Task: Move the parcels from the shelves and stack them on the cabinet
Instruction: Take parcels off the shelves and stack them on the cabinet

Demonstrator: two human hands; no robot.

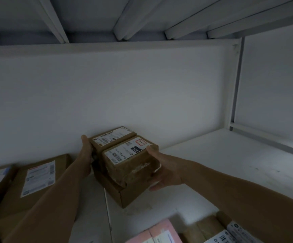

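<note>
As left hand (86,156) presses, right hand (162,170) grips, boxy taped cardboard parcels (130,162), stacked

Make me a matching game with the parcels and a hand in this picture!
Things:
1. pink parcel
2. big flat parcel
3. red-sticker parcel
4. left hand

Places:
A. on top of the stack
B. at the bottom edge of the view
C. pressed against the stack's left side
D. lying at the far left, beside the left arm

Pairs: 1-B, 2-D, 3-A, 4-C
</note>
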